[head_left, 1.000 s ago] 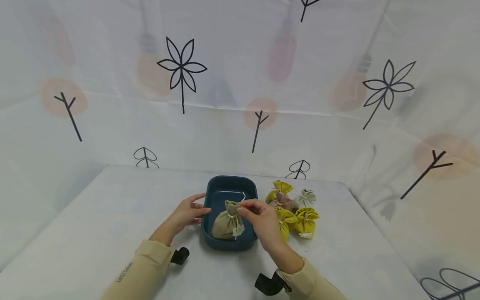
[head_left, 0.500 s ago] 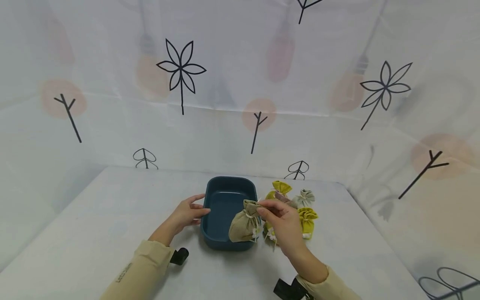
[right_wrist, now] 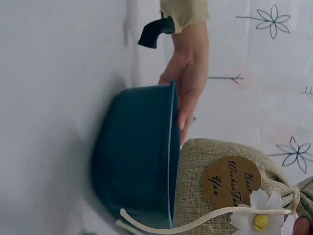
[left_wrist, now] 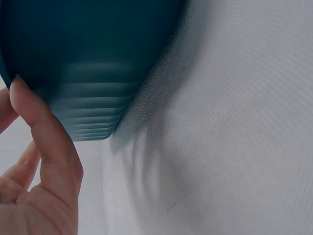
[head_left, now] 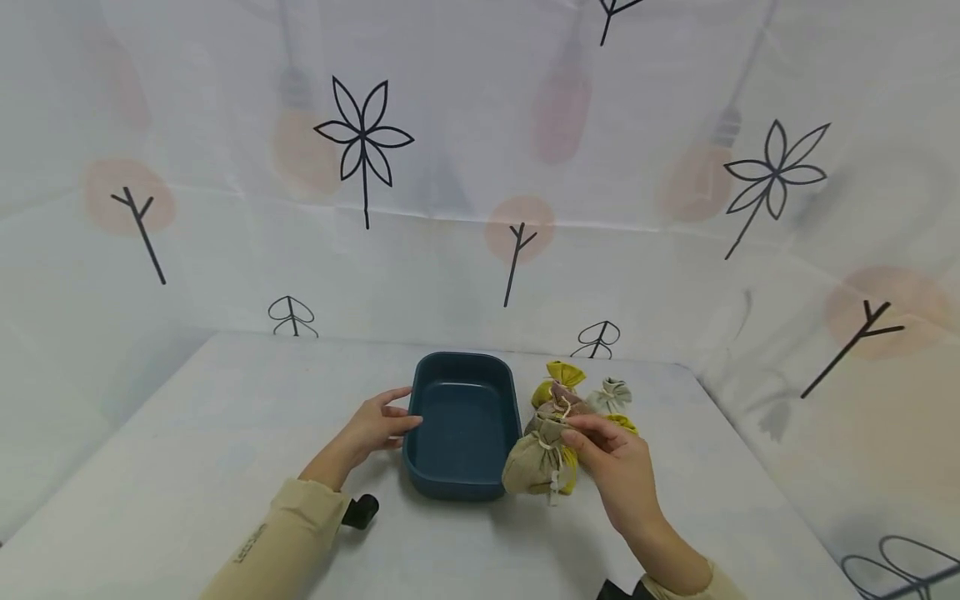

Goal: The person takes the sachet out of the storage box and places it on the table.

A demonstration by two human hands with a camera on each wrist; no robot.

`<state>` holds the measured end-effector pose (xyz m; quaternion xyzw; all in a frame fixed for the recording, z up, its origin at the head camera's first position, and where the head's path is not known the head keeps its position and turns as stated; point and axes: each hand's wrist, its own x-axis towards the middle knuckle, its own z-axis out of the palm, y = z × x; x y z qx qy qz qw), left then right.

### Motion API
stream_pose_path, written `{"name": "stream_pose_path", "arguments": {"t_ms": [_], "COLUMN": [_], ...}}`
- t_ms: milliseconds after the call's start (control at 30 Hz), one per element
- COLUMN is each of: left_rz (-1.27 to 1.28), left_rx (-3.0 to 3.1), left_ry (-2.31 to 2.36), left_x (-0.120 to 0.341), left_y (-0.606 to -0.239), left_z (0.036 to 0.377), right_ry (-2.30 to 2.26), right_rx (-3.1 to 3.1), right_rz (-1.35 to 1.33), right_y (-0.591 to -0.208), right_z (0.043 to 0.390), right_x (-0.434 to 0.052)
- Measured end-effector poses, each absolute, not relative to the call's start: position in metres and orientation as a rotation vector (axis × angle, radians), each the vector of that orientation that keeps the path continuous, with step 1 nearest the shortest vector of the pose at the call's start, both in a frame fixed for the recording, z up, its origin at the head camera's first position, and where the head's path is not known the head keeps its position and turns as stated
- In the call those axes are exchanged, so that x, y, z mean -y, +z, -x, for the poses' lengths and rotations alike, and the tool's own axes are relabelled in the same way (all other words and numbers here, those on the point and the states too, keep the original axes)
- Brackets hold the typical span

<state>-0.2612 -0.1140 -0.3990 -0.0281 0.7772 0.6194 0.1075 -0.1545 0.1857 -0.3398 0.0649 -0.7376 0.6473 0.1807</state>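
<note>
A white table point(head_left: 187, 467) holds a dark teal tray point(head_left: 465, 487). The left hand point(head_left: 375, 427) rests relaxed fingers against the tray's left rim. Just right of the tray, the right hand point(head_left: 618, 467) pinches the gathered neck of a beige drawstring pouch point(head_left: 531, 465), beside a cluster of yellow pouches point(head_left: 558, 379).
</note>
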Motion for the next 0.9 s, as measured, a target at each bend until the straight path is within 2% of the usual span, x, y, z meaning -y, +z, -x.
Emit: {"name": "stream_pose_path", "arguments": {"t_ms": [900], "left_rz": [0.083], "left_rx": [-2.273], "left_ry": [1.84], "left_x": [0.114], "left_y": [-0.399], "left_z": [0.262], "right_ry": [1.652], "right_rx": [2.182], "right_rz": [0.067], "right_y": [-0.377], "right_z": [0.154], "right_x": [-0.254]}}
